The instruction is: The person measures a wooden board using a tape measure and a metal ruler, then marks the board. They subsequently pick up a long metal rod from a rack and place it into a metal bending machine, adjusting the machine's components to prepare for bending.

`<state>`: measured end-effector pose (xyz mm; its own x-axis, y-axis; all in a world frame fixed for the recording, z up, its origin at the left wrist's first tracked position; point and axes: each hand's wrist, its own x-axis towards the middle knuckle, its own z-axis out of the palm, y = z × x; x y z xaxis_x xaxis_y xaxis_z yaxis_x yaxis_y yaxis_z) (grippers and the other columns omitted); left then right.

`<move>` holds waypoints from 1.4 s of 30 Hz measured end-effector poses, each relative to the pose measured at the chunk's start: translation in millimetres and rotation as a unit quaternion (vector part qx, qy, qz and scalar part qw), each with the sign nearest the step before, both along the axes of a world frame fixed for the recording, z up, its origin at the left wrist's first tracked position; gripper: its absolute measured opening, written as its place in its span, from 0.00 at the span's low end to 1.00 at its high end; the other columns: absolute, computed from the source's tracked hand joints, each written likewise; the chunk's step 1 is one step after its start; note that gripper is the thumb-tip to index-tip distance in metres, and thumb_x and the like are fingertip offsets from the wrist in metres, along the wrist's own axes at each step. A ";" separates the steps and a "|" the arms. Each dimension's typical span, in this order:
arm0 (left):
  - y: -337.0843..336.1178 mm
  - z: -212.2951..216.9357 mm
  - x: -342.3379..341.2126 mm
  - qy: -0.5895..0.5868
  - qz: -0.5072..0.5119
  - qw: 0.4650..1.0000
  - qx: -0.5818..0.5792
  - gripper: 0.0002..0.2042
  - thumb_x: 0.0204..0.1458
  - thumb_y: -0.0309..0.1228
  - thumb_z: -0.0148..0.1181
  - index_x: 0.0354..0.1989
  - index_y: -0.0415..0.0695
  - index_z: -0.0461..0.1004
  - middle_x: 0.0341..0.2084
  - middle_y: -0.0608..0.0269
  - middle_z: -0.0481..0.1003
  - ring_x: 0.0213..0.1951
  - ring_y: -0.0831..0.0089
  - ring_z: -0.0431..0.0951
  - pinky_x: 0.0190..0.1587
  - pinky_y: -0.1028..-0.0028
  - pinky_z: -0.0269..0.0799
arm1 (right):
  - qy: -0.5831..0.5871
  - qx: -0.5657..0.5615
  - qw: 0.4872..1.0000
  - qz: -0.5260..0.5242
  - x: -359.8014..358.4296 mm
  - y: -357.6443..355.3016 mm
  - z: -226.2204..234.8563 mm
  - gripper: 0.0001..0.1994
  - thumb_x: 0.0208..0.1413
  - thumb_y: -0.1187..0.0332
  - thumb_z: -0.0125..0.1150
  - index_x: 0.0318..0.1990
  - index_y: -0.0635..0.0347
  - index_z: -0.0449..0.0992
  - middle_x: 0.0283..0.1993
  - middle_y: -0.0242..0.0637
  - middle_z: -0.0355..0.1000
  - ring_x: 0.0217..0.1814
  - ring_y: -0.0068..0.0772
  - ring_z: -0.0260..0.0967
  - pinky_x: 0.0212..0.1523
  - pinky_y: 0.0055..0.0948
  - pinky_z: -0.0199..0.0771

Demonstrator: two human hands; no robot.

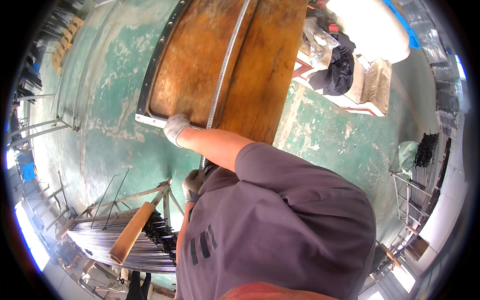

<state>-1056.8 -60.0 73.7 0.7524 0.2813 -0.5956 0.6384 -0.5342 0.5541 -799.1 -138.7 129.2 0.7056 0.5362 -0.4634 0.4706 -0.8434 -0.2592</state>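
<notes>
A long wooden workbench (265,75) with a worn brown top runs away from me. On its left part lies a dark metal frame (148,82) with holes along its side and a pale end bar (145,119). My right hand (177,129), in a light knit glove, reaches across to the left and is closed at that end bar; its fingertips are partly hidden. A tape measure (225,70) stretches lengthwise over the bench and past its near edge. Close to my body, my gloved left hand (192,184) is closed around the tape's near end.
At lower left, a rack (122,235) holds many thin metal rods beside a cardboard tube (132,232). Dark cloth (337,70) and plastic lie on boxes right of the bench. Another rod rack (417,185) stands far right. A wooden pallet (65,45) lies at upper left.
</notes>
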 end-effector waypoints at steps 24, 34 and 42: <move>-20.7 46.3 19.8 0.042 -0.049 0.998 0.018 0.18 0.60 0.45 0.66 0.45 0.42 0.87 0.37 0.48 0.87 0.43 0.60 0.90 0.47 0.63 0.81 | -0.011 0.015 1.000 0.008 2.5 -8.6 6.8 0.16 0.58 0.66 0.69 0.52 0.57 0.90 0.50 0.50 0.85 0.52 0.56 0.85 0.41 0.61 0.86; -11.8 33.3 10.0 0.055 -0.039 0.997 0.022 0.19 0.60 0.48 0.65 0.47 0.45 0.88 0.40 0.48 0.87 0.46 0.56 0.89 0.50 0.61 0.81 | -0.008 0.016 1.000 0.016 1.3 -7.3 3.7 0.15 0.59 0.66 0.67 0.51 0.54 0.90 0.49 0.44 0.87 0.53 0.52 0.85 0.40 0.58 0.85; -19.7 48.1 18.2 0.081 -0.049 0.994 0.054 0.23 0.61 0.52 0.59 0.48 0.46 0.87 0.44 0.43 0.85 0.51 0.43 0.85 0.53 0.55 0.81 | -0.035 0.079 0.996 0.004 7.1 -6.4 -21.9 0.12 0.61 0.68 0.61 0.45 0.51 0.91 0.43 0.42 0.87 0.45 0.46 0.87 0.42 0.46 0.86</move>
